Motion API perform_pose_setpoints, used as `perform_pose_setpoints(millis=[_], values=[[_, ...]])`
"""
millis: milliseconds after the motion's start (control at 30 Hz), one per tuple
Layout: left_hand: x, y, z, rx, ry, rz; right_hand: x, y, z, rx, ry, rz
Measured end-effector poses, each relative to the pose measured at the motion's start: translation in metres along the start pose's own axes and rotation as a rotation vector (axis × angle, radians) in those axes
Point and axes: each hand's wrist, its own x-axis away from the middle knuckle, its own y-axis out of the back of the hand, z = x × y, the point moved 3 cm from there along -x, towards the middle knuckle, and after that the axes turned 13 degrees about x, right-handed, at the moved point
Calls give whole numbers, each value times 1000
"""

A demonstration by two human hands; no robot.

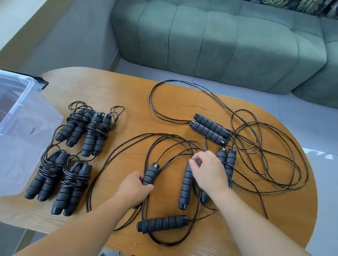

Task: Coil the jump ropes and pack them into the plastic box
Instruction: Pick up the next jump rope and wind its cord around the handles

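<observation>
Near the table's front edge: both hands sorting out one loose rope from the tangle.

Head view: left hand (137, 186) wraps a foam handle (150, 175); right hand (209, 171) pinches cord at the top of a second handle (186, 186), probably to pair the two before coiling. Four coiled ropes (68, 156) sit in a block toward the table's (126, 88) left edge, just beside the plastic box (8, 127), presumably staged for packing. Uncoiled ropes (263, 155) sprawl over the right half.
</observation>
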Motion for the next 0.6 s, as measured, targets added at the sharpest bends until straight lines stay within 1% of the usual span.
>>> perform_pose_setpoints(millis=[67, 133, 200, 267, 367, 433, 500, 600], values=[[-5, -5, 3, -101, -10, -22, -36, 16, -17, 60, -79, -89], [-11, -9, 6, -220, -5, -29, -69, 24, -33, 143, -125, -103], [-17, -11, 6, -305, 12, -21, -92, 26, -43, 195, -120, -66], [-21, -10, 1, -353, 46, -30, -106, 24, -49, 281, -72, -11], [-29, -5, -18, -373, 49, -127, -118, 19, -57, 415, -32, 20], [-33, -4, -38, -322, -39, -212, -124, 18, -59, 465, -27, 1], [-36, -7, -63, -278, -205, -251, -129, 18, -58, 511, -15, 2], [-43, -19, -105, -304, -406, -191, -136, 19, -55, 520, -18, 23]])
